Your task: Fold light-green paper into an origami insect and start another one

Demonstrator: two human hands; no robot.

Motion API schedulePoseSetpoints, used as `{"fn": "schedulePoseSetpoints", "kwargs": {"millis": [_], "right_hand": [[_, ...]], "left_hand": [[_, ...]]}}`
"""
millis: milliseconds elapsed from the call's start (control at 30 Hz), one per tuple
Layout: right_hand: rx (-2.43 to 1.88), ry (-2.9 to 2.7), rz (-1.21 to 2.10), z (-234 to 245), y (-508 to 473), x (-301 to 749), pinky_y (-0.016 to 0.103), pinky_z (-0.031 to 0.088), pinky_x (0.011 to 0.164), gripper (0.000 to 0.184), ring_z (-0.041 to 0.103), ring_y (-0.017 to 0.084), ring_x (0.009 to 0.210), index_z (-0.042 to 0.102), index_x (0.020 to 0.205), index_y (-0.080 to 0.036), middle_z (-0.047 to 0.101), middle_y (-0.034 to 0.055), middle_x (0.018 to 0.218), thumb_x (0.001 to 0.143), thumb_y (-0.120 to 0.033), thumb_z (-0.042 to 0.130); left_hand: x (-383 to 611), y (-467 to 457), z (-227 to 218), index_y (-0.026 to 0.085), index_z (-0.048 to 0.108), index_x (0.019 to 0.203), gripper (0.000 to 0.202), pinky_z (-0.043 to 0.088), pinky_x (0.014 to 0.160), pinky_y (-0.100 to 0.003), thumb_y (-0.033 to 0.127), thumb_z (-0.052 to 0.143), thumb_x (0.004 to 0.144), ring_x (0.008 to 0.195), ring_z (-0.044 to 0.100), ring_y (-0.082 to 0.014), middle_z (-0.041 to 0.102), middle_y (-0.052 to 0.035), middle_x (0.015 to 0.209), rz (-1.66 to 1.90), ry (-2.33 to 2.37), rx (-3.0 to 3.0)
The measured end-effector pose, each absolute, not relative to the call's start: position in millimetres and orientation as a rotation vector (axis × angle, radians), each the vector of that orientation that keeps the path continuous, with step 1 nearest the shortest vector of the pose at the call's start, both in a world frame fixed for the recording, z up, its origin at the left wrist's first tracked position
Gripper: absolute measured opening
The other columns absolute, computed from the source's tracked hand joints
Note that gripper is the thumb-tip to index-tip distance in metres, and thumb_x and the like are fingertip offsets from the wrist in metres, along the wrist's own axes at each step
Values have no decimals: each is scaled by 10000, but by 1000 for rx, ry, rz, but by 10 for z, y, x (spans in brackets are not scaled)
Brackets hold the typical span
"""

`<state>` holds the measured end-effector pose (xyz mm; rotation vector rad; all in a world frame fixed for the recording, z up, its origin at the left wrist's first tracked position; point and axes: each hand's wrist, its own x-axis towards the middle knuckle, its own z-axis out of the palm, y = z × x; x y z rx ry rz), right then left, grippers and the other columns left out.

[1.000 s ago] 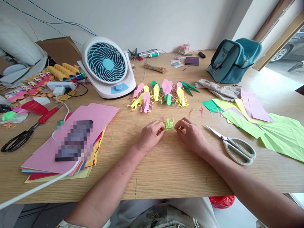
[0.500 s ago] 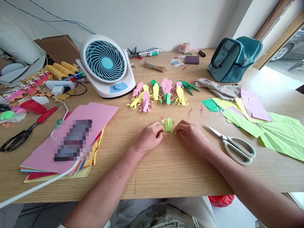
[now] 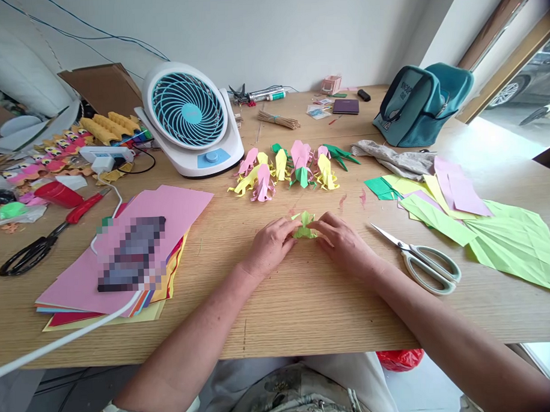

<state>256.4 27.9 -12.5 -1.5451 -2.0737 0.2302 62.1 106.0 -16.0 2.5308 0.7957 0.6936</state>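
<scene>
A small light-green folded paper frog (image 3: 306, 224) rests on the wooden table between my hands. My left hand (image 3: 273, 243) has its fingers closed on the figure's left side. From the other side, the fingers of my right hand (image 3: 341, 235) close on its right part, partly covering it. Beyond it stand several finished paper figures in pink, yellow and green, among them a pink one (image 3: 263, 183) and a yellow one (image 3: 327, 173). White-handled scissors (image 3: 428, 264) lie to the right of my right hand, blades toward it.
Loose paper sheets (image 3: 520, 239) and a grey cloth (image 3: 393, 158) lie on the right, near a teal bag (image 3: 422, 107). At left are a fan (image 3: 188, 122), a pink-topped paper stack (image 3: 180, 206) with a blurred dark object, a white cable (image 3: 67, 339) and red-and-black scissors (image 3: 54, 235).
My fingers have moved from the lower corners of the paper frog up onto its sides. My right index finger now reaches over it. The other things stay put.
</scene>
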Motion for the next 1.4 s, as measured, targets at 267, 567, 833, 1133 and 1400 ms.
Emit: {"fn": "schedulePoseSetpoints", "kwargs": {"millis": [267,567,833,1133,1400], "right_hand": [[-1515,-2082,315,-172,310,2601,295,464,787,352,577,185,848,674,1081,-193,568,70,937,847,-45,456],[-1527,-2089,287,-185,343,2604,284,457,774,351,577,178,832,702,1017,-203,587,62,915,810,-29,477],[-1560,-2078,286,-181,345,2607,298,456,756,391,593,188,823,701,1098,-224,617,68,939,826,-58,474],[-1575,-2074,288,-190,347,2605,300,450,752,404,592,192,820,696,1111,-203,612,81,946,820,-42,467],[-1563,-2085,275,-165,337,2603,288,448,751,408,588,190,834,695,1089,-223,613,68,937,806,-34,470]], "left_hand": [[643,1116,-154,270,667,1196,399,469,749,-236,109,649,832,793,608,-131,604,-8,910,562,882,2494],[644,1162,-174,271,674,1193,390,456,708,-237,129,647,830,747,579,-122,569,-5,894,524,878,2440],[659,1179,-202,250,683,1173,395,454,691,-231,89,634,815,712,591,-116,592,3,819,566,853,2417],[683,1169,-148,223,705,1137,407,467,694,-229,47,644,776,712,610,-115,628,-6,833,536,910,2373],[691,1185,-183,220,715,1082,312,463,682,-232,100,661,799,687,590,-112,638,1,813,609,876,2360]]}}
